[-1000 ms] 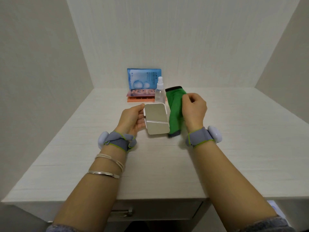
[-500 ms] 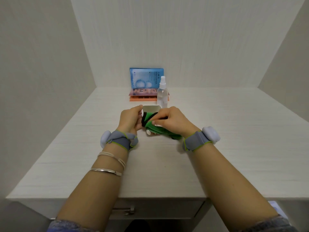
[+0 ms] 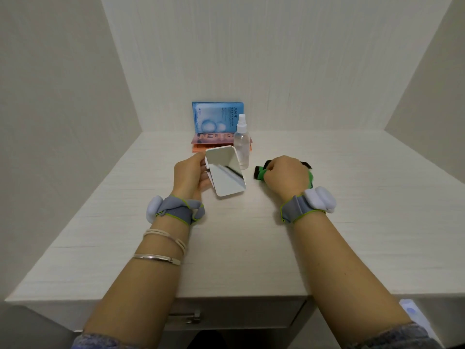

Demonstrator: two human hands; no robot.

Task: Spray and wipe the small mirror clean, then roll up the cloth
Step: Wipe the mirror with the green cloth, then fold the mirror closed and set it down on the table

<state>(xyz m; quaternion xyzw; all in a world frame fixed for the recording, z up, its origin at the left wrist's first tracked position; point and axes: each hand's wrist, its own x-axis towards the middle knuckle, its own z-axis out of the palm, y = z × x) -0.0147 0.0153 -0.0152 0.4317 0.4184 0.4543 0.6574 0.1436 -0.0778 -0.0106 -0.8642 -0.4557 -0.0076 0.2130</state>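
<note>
Tilted in the left hand (image 3: pixel 189 174) (edge pinch only), the small white-framed rectangular mirror (image 3: pixel 225 171) could slip when the right hand (image 3: pixel 286 175), fisted around the crumpled green cloth (image 3: pixel 261 173), presses.

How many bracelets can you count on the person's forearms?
2, both on the left forearm: a beige cord bracelet nearer the wrist strap, and a silver bangle below it. The right forearm shows none.

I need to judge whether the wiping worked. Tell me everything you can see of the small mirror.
The small mirror is a rounded rectangle with a white rim and a white backing piece showing behind its left edge. Its glass looks smooth and streak-free, reflecting pale surfaces and one dark line. The left hand holds it by the left edge, tilted, near corner low over the table. The cloth lies apart.
</note>
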